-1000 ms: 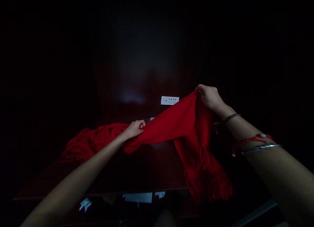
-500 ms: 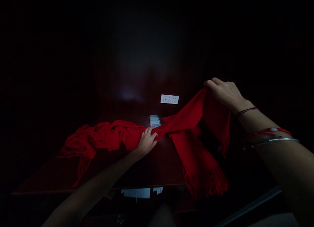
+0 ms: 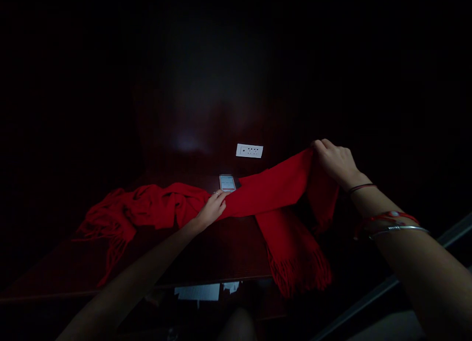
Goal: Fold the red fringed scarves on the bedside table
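Note:
A long red scarf (image 3: 273, 186) with fringed ends stretches across a dark wooden desk (image 3: 228, 252). Its left part lies bunched up, fringe trailing toward the desk's front edge. My left hand (image 3: 213, 208), with a ring on one finger, is closed on the scarf near the middle and presses it at the desktop. At the right, my right hand (image 3: 337, 161) is raised and grips the scarf's upper edge, so a flat section hangs between both hands. Another fringed end drapes over the desk's front right edge. A lit phone (image 3: 227, 182) lies just behind my left hand.
A white power socket (image 3: 250, 150) is set in the dark back panel above the phone. Papers (image 3: 197, 292) show below the desk's front edge. A pale diagonal bar (image 3: 365, 301) runs at lower right. Much of the surroundings is too dark to make out.
My right hand has come down a little, still holding the scarf. The section between my hands has spread from a twisted strip into a wider, flatter band. The view has shifted slightly.

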Available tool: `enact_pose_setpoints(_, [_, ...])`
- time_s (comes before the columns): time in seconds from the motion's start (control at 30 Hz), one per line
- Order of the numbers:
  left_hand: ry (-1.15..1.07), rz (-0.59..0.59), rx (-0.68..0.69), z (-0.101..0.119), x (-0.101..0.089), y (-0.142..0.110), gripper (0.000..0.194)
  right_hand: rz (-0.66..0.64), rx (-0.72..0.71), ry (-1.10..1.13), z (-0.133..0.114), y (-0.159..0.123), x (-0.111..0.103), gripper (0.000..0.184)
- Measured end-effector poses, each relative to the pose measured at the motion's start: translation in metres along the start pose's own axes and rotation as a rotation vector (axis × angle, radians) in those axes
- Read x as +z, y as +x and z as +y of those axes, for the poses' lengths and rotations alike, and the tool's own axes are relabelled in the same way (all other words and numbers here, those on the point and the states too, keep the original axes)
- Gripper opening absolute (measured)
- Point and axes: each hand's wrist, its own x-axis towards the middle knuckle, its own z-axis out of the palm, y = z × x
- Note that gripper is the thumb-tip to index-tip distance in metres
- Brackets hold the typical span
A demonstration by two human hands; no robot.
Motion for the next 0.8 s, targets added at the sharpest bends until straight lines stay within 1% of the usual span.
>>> enact_pose_setpoints(0.1, [0.131,0.020,-0.036,-0.011,-0.010,0.000,0.047,-0.019,0.023,-0.015,0.002,-0.005,0.005,0.031])
enact_pose_setpoints(0.27, [0.274,0.045,-0.136,-0.021,-0.028,-0.003,0.037,-0.043,0.003,-0.053,-0.001,-0.010,0.007,0.029])
enact_pose_setpoints(0.37, [0.283,0.032,-0.119,-0.021,-0.033,-0.006,0.039,-0.026,-0.001,-0.063,-0.004,-0.009,0.007,0.028])
enact_pose_setpoints(0.47, [0.227,0.060,-0.075,-0.022,-0.033,-0.010,0.041,-0.030,0.007,-0.066,-0.005,-0.006,0.007,0.027])
enact_pose_setpoints(0.53, [0.193,0.086,-0.064,-0.023,-0.030,-0.013,0.038,-0.029,0.009,-0.071,-0.004,-0.004,0.006,0.027])
enact_pose_setpoints(0.57, [0.191,0.081,-0.053,-0.024,-0.029,-0.014,0.034,-0.026,0.008,-0.078,-0.004,-0.004,0.005,0.027])
enact_pose_setpoints(0.67, [0.245,0.008,0.007,-0.023,-0.023,-0.021,0.022,-0.019,0.008,-0.101,-0.004,-0.002,0.004,0.027])
enact_pose_setpoints(0.73, [0.281,-0.036,0.050,-0.019,-0.019,-0.025,0.022,-0.022,0.010,-0.110,-0.004,-0.002,0.004,0.027])
enact_pose_setpoints(0.8, [0.289,-0.064,0.079,-0.015,-0.016,-0.027,0.025,-0.025,0.009,-0.113,-0.003,-0.001,0.003,0.027])
